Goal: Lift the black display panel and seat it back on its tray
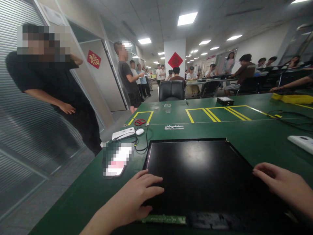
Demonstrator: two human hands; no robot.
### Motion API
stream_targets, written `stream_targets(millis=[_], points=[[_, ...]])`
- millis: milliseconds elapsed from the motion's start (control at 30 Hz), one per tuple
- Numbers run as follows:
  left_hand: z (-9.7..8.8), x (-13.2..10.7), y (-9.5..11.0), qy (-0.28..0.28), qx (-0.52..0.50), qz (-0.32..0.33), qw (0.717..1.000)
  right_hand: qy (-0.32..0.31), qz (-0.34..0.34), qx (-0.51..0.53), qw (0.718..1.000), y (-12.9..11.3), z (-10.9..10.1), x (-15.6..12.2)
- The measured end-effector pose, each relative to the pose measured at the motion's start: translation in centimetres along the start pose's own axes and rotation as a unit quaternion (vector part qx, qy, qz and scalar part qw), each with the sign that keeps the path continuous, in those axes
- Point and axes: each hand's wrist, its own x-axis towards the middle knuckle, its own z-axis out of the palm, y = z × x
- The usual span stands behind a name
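Note:
A black LCD screen panel [195, 173] lies flat on the green table, with a strip of green circuit board [163, 219] along its near edge. My left hand [139, 192] is over the panel's left edge, fingers spread and stretched across the dark surface. At the right edge, my right hand [278, 179] has its fingers curled together with the tips on the panel's border. Part of the panel's near right corner is lost in shadow.
Left of the panel are a phone [118, 161], a white power bank [123, 133], black cables and red-handled scissors [140, 122]. A clear cup [167, 108] and small black box [225, 101] stand farther back. Another white device [302, 143] lies right. A person [56, 78] stands beside the table's left side.

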Motion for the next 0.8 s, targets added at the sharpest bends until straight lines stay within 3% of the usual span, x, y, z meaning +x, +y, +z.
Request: stream_targets(millis=[300, 800], points=[[0.6, -0.2, -0.5, 0.021, -0.002, 0.021, 1.0, -0.004, 0.017, -0.005, 1.0, -0.1, 0.2, 0.0], [0.7, 0.0, -0.6, 0.02, -0.011, 0.026, 0.999, 0.004, -0.028, -0.011, 1.0, 1.2, 0.7, 0.8]])
